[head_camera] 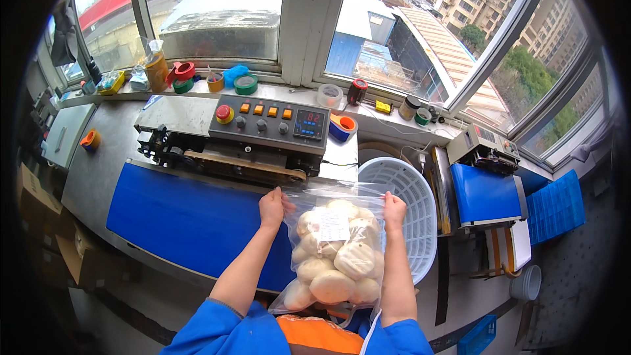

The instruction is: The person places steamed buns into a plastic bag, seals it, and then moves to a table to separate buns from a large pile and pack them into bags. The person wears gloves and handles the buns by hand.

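Between my hands hangs a clear plastic bag (340, 256) filled with several pale, round buns. A white label (333, 225) with printed writing is on the bag's front. My left hand (272, 208) pinches the left corner of the bag's top edge. The right corner is gripped by my right hand (394, 211). Just beyond the bag stands a continuous band sealer (270, 123) with orange switches, a red stop button and a lit display. Its blue conveyor belt (197, 222) runs to the left of the bag, and the bag overlaps the belt's right end.
A white plastic basket (425, 236) stands behind my right forearm. Farther right is a second sealing machine (483, 148) with a blue belt. Rolls of tape, including a green one (245, 84), line the windowsill. Cardboard boxes (74, 251) sit at the lower left.
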The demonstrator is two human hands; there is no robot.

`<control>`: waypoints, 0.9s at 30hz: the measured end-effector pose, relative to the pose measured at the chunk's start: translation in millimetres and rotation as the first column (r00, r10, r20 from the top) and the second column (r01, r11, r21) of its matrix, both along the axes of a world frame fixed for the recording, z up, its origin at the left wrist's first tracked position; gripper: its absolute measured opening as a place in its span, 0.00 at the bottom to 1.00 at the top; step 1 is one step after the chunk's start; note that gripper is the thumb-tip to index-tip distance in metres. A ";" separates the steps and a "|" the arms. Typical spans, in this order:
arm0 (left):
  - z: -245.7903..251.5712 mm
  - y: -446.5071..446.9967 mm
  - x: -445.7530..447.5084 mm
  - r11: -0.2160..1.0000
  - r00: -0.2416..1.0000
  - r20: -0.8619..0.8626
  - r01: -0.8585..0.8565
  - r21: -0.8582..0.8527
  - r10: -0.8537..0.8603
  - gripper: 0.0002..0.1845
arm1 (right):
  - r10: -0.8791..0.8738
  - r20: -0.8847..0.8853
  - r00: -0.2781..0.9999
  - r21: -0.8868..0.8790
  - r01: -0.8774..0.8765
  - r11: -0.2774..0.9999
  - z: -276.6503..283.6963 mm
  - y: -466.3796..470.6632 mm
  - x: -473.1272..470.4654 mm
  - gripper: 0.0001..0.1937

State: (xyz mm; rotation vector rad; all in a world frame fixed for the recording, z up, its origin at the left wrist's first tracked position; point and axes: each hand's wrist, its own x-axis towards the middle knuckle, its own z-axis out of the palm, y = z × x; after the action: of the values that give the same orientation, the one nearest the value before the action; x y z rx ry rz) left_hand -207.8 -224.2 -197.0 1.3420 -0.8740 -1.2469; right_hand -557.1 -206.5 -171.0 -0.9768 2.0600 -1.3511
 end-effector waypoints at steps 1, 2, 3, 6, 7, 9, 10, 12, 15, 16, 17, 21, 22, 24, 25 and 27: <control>-0.7 -0.4 4.2 1.000 0.999 0.049 0.000 -0.024 0.002 0.24 | 0.016 -0.041 0.999 -0.030 -0.017 0.999 1.7 -0.9 3.7 0.18; -1.5 -0.6 8.4 1.000 0.998 0.066 -0.001 -0.027 0.003 0.25 | 0.021 -0.063 0.998 -0.027 -0.023 0.999 3.2 -1.9 8.1 0.17; -2.0 -1.1 12.5 1.000 0.998 0.059 -0.002 -0.002 0.002 0.25 | 0.018 -0.075 0.997 -0.005 -0.019 1.000 4.9 -2.8 12.3 0.17; -2.3 -3.0 25.2 1.000 0.997 0.070 -0.010 -0.012 0.011 0.25 | 0.060 -0.108 0.992 -0.024 -0.063 0.998 9.2 -5.4 25.2 0.17; -2.0 -3.6 29.5 1.000 0.997 0.072 -0.014 -0.004 0.014 0.25 | 0.075 -0.096 0.993 -0.036 -0.079 0.996 9.7 -6.7 29.7 0.17; -1.5 -5.0 38.1 1.000 0.997 0.078 -0.023 -0.022 0.025 0.25 | 0.084 -0.120 0.989 -0.043 -0.090 0.995 9.3 -9.3 37.8 0.17; -1.3 -5.7 42.5 1.000 0.998 0.055 -0.022 0.001 0.022 0.25 | 0.084 -0.120 0.989 -0.050 -0.090 0.995 8.1 -11.1 42.0 0.18; -1.2 -6.2 51.3 0.998 0.994 0.107 -0.032 -0.046 0.036 0.25 | 0.088 -0.121 0.989 -0.005 -0.089 0.996 5.5 -13.8 48.5 0.18; -2.6 -7.5 64.6 0.998 0.989 0.141 -0.036 -0.060 0.044 0.24 | 0.131 -0.190 0.973 0.015 -0.131 0.991 1.2 -16.8 56.1 0.18; -3.4 -7.9 69.1 0.998 0.990 0.136 -0.035 -0.060 0.043 0.24 | 0.141 -0.169 0.975 0.002 -0.142 0.990 -0.3 -18.1 59.2 0.18; -4.5 -8.8 73.7 0.998 0.990 0.131 -0.034 -0.060 0.042 0.24 | 0.150 -0.182 0.972 -0.004 -0.153 0.988 -1.7 -18.8 61.9 0.18; -9.6 -12.7 91.2 0.998 0.993 0.105 -0.056 -0.030 0.059 0.24 | 0.159 -0.254 0.954 -0.035 -0.174 0.984 -7.7 -23.1 75.2 0.19; -10.8 -13.7 95.6 0.996 0.990 0.129 -0.055 -0.064 0.063 0.24 | 0.166 -0.271 0.948 -0.034 -0.182 0.983 -9.3 -24.3 78.5 0.19; -12.5 -15.5 104.7 0.997 0.990 0.123 -0.062 -0.046 0.067 0.24 | 0.180 -0.305 0.935 -0.007 -0.191 0.982 -11.9 -26.3 84.7 0.19; -12.9 -16.2 109.4 0.996 0.990 0.126 -0.058 -0.073 0.066 0.24 | 0.180 -0.329 0.927 0.029 -0.181 0.983 -12.7 -27.1 87.4 0.19; -13.0 -17.8 118.8 0.997 0.994 0.084 -0.061 -0.046 0.065 0.24 | 0.214 -0.279 0.936 0.020 -0.217 0.976 -12.9 -28.8 93.2 0.19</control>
State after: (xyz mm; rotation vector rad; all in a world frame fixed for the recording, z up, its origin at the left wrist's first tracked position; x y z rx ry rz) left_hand -89.1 -241.9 -209.9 1.3859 -0.9069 -1.1229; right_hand -463.9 -235.3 -184.0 -1.4240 2.0692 -1.1657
